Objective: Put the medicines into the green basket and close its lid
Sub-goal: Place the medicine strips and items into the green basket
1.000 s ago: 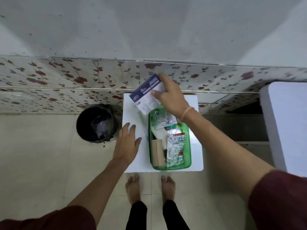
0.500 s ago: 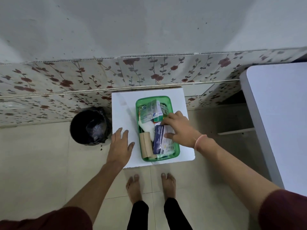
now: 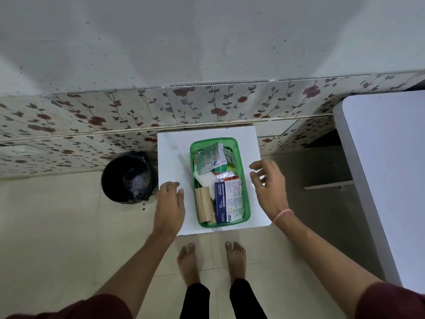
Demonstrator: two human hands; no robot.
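Note:
The green basket (image 3: 245, 180) stands open on a small white table (image 3: 174, 157), filled with medicines. A blue and white dressings box (image 3: 226, 201) lies at its near right, a brown roll (image 3: 203, 204) at its near left, and packets (image 3: 208, 158) at the far end. No lid shows in the frame. My left hand (image 3: 169, 203) rests on the table left of the basket, fingers slightly curled, holding nothing. My right hand (image 3: 269, 183) hovers just right of the basket, fingers apart and empty.
A black bin (image 3: 128, 178) lined with a bag stands on the floor left of the table. A larger white table (image 3: 388, 180) fills the right side. A flowered tile wall (image 3: 207, 104) runs behind. My bare feet (image 3: 211, 261) stand in front of the table.
My right hand carried the blue and white box down into the basket, let it go and drew back to the right. The left hand stayed on the table.

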